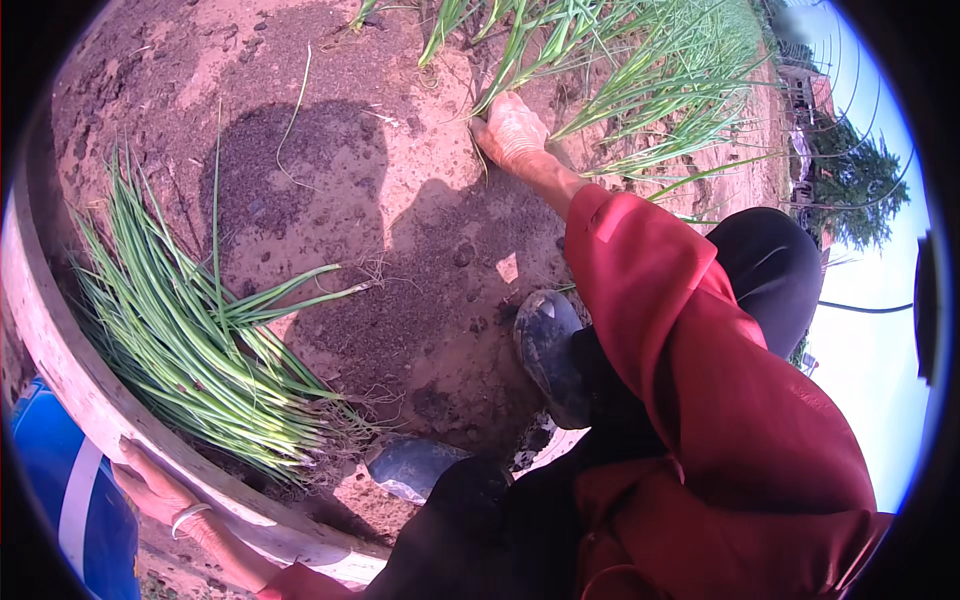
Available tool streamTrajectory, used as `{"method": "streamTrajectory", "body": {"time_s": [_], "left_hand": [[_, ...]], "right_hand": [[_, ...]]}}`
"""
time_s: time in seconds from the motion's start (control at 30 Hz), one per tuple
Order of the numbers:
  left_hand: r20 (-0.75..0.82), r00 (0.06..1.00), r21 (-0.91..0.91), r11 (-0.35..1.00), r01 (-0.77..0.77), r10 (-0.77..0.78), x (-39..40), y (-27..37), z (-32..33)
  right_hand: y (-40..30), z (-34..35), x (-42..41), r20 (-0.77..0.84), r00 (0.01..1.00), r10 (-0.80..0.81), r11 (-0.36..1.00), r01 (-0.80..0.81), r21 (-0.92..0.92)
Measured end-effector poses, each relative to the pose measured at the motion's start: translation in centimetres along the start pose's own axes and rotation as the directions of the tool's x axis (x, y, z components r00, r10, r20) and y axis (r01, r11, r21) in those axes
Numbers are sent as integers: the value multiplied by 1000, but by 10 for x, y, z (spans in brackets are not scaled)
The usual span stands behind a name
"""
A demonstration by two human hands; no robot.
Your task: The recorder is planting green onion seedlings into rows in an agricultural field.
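Observation:
My right hand point(514, 129) is closed around the base of a green spring onion clump point(517, 56) at soil level, near the edge of the planted rows. My left hand point(156, 484) rests against the outer side of a pale curved bed edging point(97, 397), fingers apart, a light bangle on the wrist. Inside that edging lies a heap of pulled spring onions point(202, 337), with roots toward my feet and leaves pointing up and left. Two of the onions stick out sideways from the heap.
My dark muddy boots point(551, 352) stand on the brown soil point(450, 300), close to the heap's roots. A blue container point(56, 480) with a white stripe sits outside the edging. More onion rows point(675, 82) stretch toward the upper right. A tree point(855, 180) and overhead wires appear beyond.

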State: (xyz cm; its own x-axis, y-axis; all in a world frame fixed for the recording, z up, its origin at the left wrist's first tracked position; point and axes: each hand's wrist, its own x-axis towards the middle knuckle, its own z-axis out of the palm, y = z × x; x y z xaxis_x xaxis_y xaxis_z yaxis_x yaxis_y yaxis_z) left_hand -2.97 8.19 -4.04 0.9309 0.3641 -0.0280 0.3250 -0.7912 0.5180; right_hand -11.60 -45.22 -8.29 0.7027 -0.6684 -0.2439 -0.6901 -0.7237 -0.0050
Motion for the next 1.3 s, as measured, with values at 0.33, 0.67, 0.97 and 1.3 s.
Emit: {"method": "streamTrajectory", "body": {"time_s": [0.33,0.67,0.97,1.3], "left_hand": [[62,995,-109,992,-66,73,-5,15,0],[-1,1000,-33,999,-30,30,-9,24,-7],[-14,1000,55,998,-3,4,-11,27,-16],[-22,998,-14,999,-51,51,-14,28,-14]], "right_hand": [[14,-15,26,293,928,-230,944,140,298],[9,-11,18,89,987,-135,989,140,-53],[27,-16,40,413,876,-248,957,156,244],[-152,-126,-13,745,543,-387,803,596,-17]]}}
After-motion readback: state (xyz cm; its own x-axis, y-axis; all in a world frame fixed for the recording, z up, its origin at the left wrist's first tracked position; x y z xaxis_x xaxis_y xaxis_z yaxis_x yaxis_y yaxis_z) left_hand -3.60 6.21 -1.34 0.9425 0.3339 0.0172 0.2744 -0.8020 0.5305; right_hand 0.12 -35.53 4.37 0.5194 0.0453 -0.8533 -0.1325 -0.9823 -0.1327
